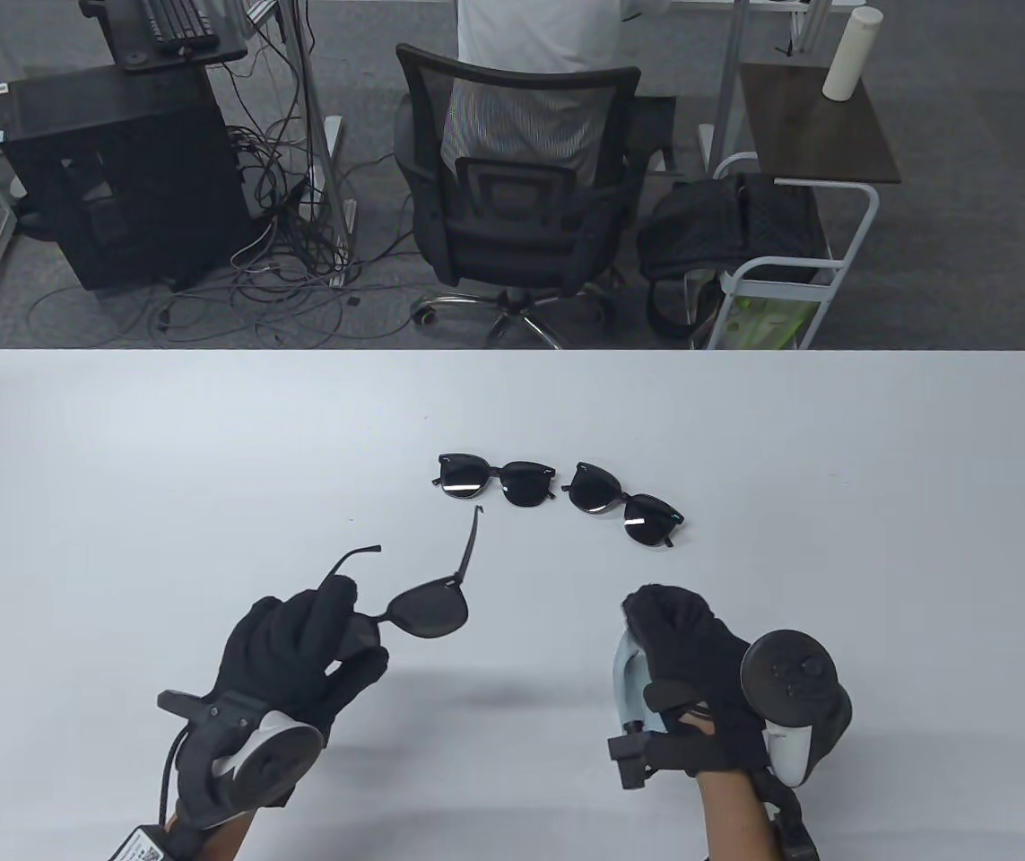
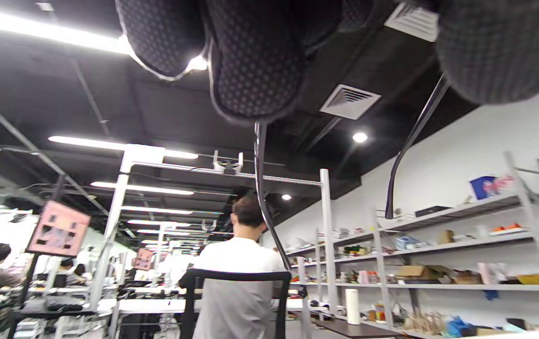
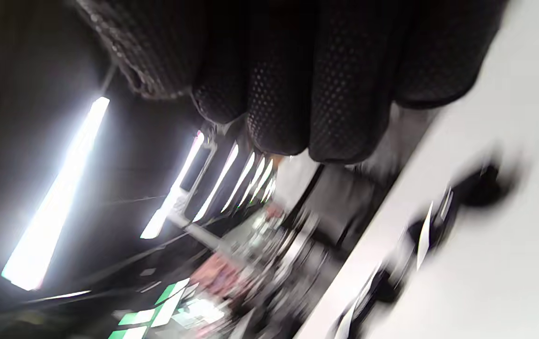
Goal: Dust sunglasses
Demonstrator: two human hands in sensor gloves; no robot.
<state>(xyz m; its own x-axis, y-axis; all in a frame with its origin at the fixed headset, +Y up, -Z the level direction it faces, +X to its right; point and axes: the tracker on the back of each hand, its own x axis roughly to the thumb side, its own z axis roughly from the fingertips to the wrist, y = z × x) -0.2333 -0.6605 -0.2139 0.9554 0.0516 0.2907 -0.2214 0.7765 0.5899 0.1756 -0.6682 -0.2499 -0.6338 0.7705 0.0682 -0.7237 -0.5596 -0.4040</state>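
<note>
My left hand (image 1: 333,632) holds a pair of black sunglasses (image 1: 429,610) by one lens, lifted above the white table (image 1: 117,466), with both arms unfolded and pointing away from me. In the left wrist view my fingers (image 2: 255,61) are at the top and the two arms (image 2: 262,188) hang below them. My right hand (image 1: 669,632) is closed around a pale blue tool (image 1: 627,682), right of the held pair and apart from it. Two more black sunglasses lie folded at mid-table, one left (image 1: 494,480) and one right (image 1: 624,504). The right wrist view is blurred, with curled fingers (image 3: 297,94).
Beyond the table's far edge a person sits in a black office chair (image 1: 521,206). A white cart with a black bag (image 1: 745,242) stands at the back right, and a computer tower (image 1: 117,179) with cables at the back left.
</note>
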